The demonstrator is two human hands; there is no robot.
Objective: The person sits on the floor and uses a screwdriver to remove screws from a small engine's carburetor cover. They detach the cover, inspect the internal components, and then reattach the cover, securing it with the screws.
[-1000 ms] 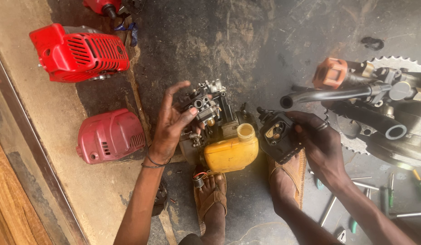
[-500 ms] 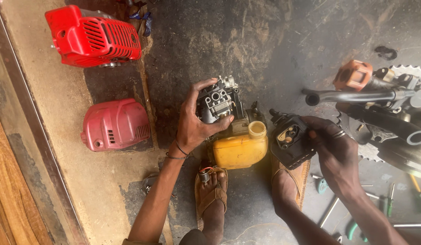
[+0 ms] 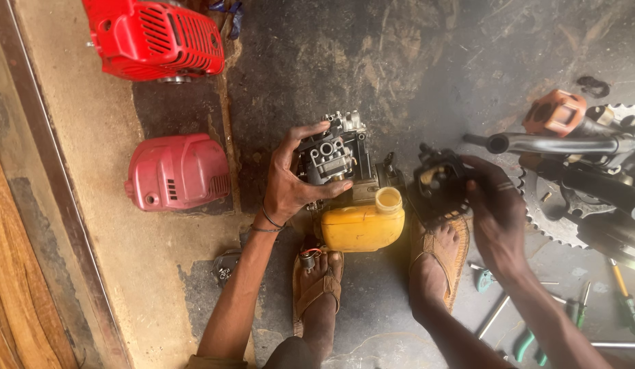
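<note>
Engine (image 3: 348,181) upright, yellow tank (image 3: 362,225) nearest

Red engine cover (image 3: 153,37) top cropped

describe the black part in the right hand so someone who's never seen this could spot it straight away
Start at the yellow fuel tank on the dark floor, between the person's sandalled feet. Just to its right, the right hand holds a small black boxy housing. Unlike the grey metal engine block under the left hand, it is detached and dark.
</note>
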